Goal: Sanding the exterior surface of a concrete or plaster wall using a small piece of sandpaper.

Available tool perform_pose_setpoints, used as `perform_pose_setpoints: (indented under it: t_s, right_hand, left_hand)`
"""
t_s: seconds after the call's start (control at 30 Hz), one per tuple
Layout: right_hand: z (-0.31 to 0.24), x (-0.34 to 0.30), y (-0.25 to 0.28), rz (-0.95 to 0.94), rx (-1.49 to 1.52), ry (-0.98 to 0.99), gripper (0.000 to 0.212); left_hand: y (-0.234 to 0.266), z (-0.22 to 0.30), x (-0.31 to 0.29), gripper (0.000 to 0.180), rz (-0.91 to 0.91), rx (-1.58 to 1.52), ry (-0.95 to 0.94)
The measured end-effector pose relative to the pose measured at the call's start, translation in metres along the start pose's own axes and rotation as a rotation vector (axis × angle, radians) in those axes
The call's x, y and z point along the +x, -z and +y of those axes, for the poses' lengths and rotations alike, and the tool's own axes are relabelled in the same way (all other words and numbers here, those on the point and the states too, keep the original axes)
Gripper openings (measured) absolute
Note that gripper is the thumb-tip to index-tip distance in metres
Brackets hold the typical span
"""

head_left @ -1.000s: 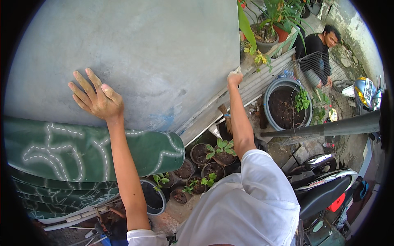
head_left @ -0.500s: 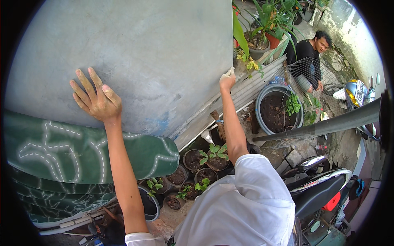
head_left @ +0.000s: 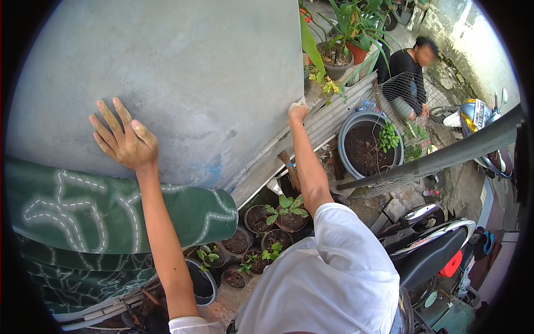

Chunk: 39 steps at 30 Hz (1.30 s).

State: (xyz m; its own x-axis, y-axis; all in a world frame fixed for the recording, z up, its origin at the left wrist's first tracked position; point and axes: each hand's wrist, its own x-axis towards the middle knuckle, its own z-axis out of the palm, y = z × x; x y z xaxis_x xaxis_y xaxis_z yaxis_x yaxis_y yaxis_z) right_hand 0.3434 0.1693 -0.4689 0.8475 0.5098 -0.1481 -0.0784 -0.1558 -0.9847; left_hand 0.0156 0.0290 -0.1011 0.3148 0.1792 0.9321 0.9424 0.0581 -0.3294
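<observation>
My left hand lies open on a smooth grey wall, its dusty fingers spread. At the wall's right edge, my right hand is closed. A pale bit shows at the top of its fingers, too small to name. Both arms reach forward in short white sleeves. Just below the left hand, a dark green sheet with white dashed lines hangs in folds, and my left forearm crosses in front of it. A faint blue stain marks the wall between the hands.
Several small potted plants stand at the wall's foot beside a twig broom. A large grey tub of soil, a slanting grey pole and motorbikes occupy the right. Behind wire mesh crouches a person in black.
The whole scene shifts slightly left as my head turns. My left hand keeps its place on the wall, and my right hand stays closed at the wall's edge.
</observation>
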Motion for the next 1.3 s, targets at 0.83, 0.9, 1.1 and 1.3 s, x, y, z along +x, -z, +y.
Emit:
perform_pose_setpoints:
  t_s: [0.83, 0.9, 1.1, 1.3]
  right_hand:
    - [-0.088, -0.062, 0.01, 0.064, 0.139, 0.308, 0.046]
    - [-0.087, -0.053, 0.007, 0.074, 0.129, 0.187, 0.046]
    - [-0.082, -0.076, 0.026, 0.048, 0.166, 0.329, 0.042]
    - [-0.098, -0.092, 0.016, 0.006, 0.169, 0.457, 0.041]
  left_hand:
    - [0.005, 0.001, 0.0, 0.056, -0.013, -0.019, -0.011]
    - [0.003, 0.0, -0.002, 0.055, -0.015, -0.019, -0.016]
    - [0.009, 0.001, -0.001, 0.055, -0.004, -0.037, -0.011]
    - [0.004, -0.001, -0.004, 0.054, 0.01, -0.044, -0.022]
